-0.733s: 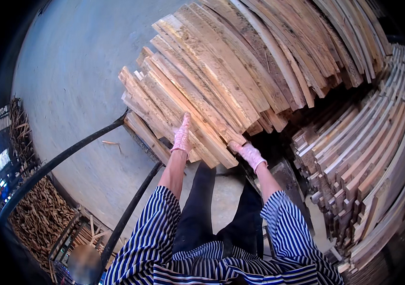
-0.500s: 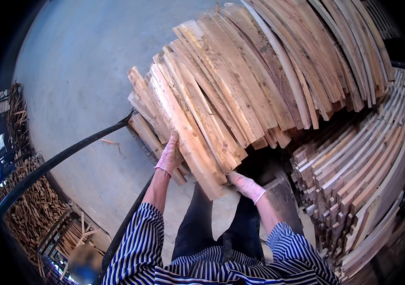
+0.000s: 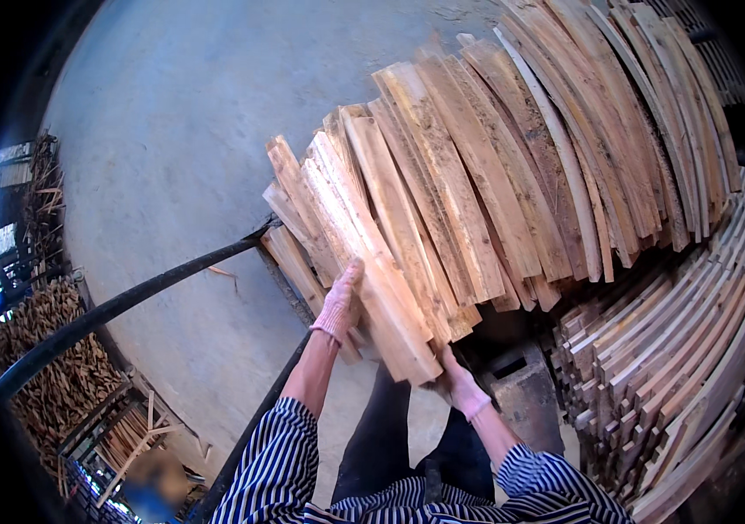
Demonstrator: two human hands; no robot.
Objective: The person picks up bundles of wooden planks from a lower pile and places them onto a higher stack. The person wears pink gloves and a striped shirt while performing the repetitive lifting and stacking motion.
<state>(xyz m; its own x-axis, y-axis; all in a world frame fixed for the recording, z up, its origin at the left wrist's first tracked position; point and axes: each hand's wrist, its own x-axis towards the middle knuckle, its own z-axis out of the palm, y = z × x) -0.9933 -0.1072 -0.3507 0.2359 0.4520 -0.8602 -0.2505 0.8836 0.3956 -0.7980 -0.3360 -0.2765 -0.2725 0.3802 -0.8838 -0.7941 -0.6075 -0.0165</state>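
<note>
Pale wooden planks (image 3: 381, 288) lie side by side and slanted in front of me, their near ends toward my body. My left hand (image 3: 338, 301), in a pinkish glove, is closed on the outer left edge of the nearest planks, with its fingers partly hidden by the wood. At their near ends, on the right side, my right hand (image 3: 463, 384) grips the planks from below and beside. It wears a similar glove, and the wood hides most of its fingers. The held planks rest against the long row of boards (image 3: 512, 166) beyond.
A black bar (image 3: 137, 284) reaches from the left toward the planks. Stacked strips (image 3: 678, 349) stand at the right, near a dark metal part (image 3: 525, 393). At the far left are a heap of wood pieces (image 3: 32, 349) and a blurred round shape (image 3: 158, 480).
The whole view has shifted, so the row of boards appears lower and farther right. My right hand has come closer to my left, and the planks between them sit closer together.
</note>
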